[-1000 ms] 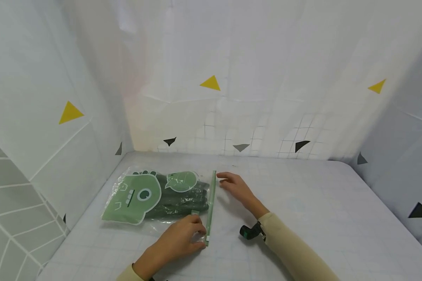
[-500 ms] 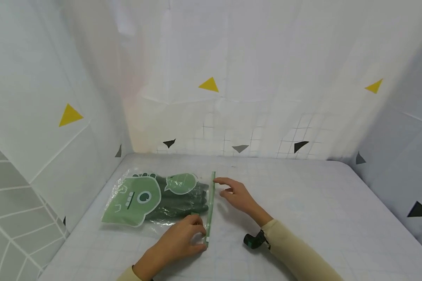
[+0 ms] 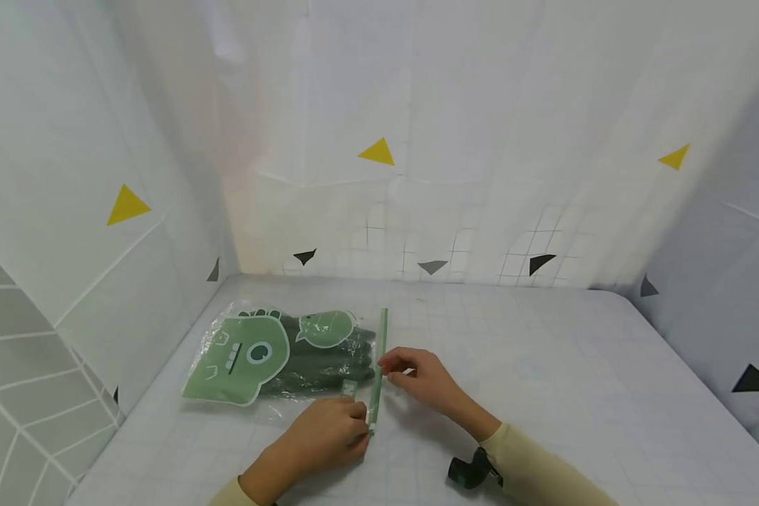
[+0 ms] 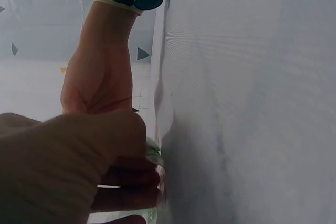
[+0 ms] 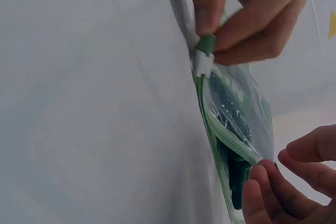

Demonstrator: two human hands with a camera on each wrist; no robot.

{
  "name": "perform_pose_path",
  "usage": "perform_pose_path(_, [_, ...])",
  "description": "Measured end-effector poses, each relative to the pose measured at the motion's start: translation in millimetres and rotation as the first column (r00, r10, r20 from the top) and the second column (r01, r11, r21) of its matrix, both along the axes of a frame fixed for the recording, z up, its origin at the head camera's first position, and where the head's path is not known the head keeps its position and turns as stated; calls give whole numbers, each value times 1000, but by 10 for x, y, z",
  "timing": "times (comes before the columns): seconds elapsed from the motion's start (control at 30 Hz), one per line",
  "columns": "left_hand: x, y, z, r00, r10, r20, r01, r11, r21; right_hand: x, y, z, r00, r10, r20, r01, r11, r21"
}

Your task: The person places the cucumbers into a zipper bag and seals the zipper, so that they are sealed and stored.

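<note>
A clear slider zip bag point(image 3: 237, 365) printed with a green one-eyed monster lies flat on the table, mouth toward the right. Several long dark green pieces point(image 3: 316, 365) show inside. My left hand point(image 3: 325, 432) pinches the near end of the green zip strip, right beside the white slider point(image 5: 203, 62). Partway along the strip, the fingertips of my right hand point(image 3: 426, 379) pinch its edge. In the right wrist view the two lips of the mouth stand apart between the hands. The left wrist view shows mostly the back of my left hand point(image 4: 79, 156), hiding the bag.
The table point(image 3: 575, 365) has a white, faintly gridded cover. White sheets with yellow and black triangles hang behind and at both sides. A black device point(image 3: 471, 469) sits at the right wrist beside the sleeve point(image 3: 544, 467).
My right hand has come nearer along the zip strip from its far end and now pinches it around the middle. The left fingers have closed in at the near end; the bag stays in place.
</note>
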State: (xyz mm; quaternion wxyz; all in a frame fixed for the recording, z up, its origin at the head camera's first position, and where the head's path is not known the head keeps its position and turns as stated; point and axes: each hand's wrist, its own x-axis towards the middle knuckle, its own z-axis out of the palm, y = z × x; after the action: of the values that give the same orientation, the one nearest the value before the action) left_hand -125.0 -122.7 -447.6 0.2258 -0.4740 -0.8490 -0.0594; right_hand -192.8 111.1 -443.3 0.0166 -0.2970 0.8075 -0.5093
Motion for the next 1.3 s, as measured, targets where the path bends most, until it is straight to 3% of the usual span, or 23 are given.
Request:
perform_pose_path(0.13, [24, -3, 8, 996, 78, 35, -78, 997, 2, 52, 43, -48, 998, 55, 23, -55, 998, -17])
perform_pose_path(0.27, [35, -3, -8, 992, 113, 54, -115, 993, 34, 153, 78, -57, 984, 114, 136, -105, 992, -69])
perform_pose_path(0.5, [38, 2, -60, 995, 103, 15, -104, 991, 89, 408, 78, -51, 913, 231, 335, -183, 968, -171])
perform_pose_path(0.7, [48, 16, -51, 993, 111, -29, -107, 988, 113, 543, 11, -65, 881, 300, 365, -232, 948, -218])
perform_pose_path(0.97, [44, 33, -66, 993, 73, -98, -63, 993, 98, 611, -34, -73, 894, 288, 343, -232, 953, -197])
perform_pose_path(1.13, [34, 41, -93, 984, 38, -175, -21, 995, 101, 634, -55, -96, 912, 258, 320, -214, 962, -167])
perform_pose_path(1.3, [46, 46, -88, 979, 31, -200, -10, 995, 103, 648, -70, -126, 932, 228, 282, -186, 968, -169])
